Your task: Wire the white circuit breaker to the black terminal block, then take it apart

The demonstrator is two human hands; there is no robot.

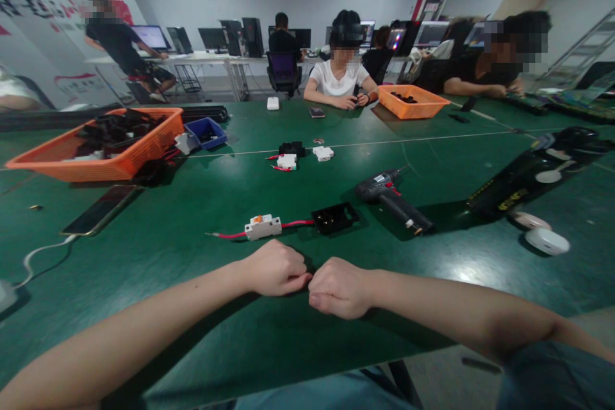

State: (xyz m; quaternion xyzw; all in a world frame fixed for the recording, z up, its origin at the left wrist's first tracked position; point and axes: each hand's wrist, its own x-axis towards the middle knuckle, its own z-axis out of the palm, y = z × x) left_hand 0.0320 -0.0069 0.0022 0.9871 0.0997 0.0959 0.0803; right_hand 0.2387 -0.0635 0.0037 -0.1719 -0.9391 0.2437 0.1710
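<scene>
My left hand (278,269) lies on the green table curled into a fist. Against it, knuckles nearly touching, rests my right hand (340,288), also closed; no object shows in either. Just beyond them is a white circuit breaker (262,227) with an orange lever. A red wire (230,236) with a bare end leaves its left side. Another red wire (298,223) joins it to a black open plastic housing (334,218). To the right of the housing a grey and black power screwdriver (391,198) lies on its side.
Orange baskets (100,170) (413,110) hold dark parts, near a blue bin (207,133). Farther off lie white breakers (287,161) (323,153). A phone (102,210) is at left; a black bottle (523,179) and white case (548,241) at right. Co-workers (340,80) sit opposite.
</scene>
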